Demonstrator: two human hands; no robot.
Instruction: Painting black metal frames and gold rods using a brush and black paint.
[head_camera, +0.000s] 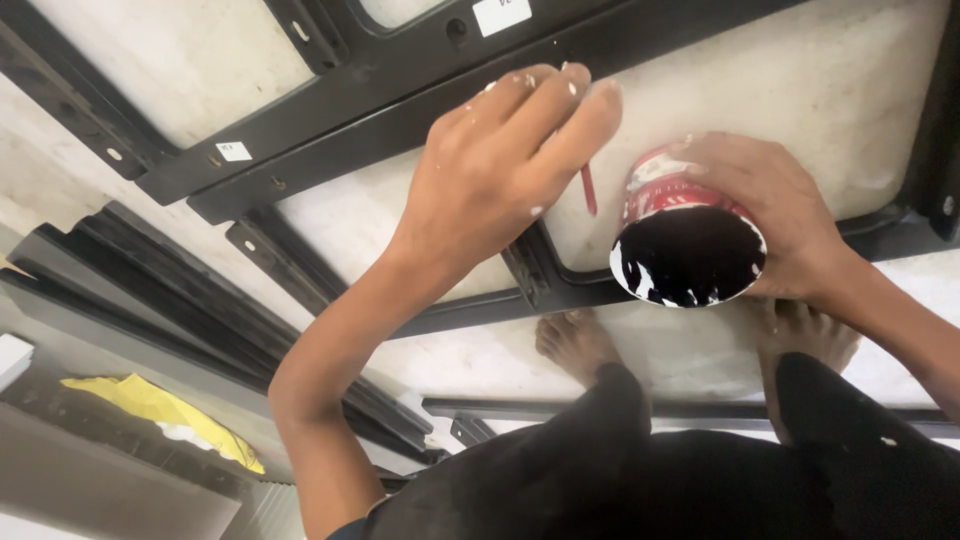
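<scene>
My left hand (500, 160) pinching a thin red brush handle (588, 190) against the black metal frame (400, 100), my right hand (780, 215) gripping a red can of black paint (685, 245)

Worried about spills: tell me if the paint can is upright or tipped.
Tipped. The red paint can in the right hand has its open mouth turned toward the camera, showing black paint inside.

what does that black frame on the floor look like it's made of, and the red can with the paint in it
The black frame looks like painted metal: straight flat bars with bolts and a dull sheen. The red can in the right hand seems thin metal or plastic, I can't tell which; its rim is smeared white and it holds glossy black paint. The left hand pinches a thin red handle, material unclear.
</scene>
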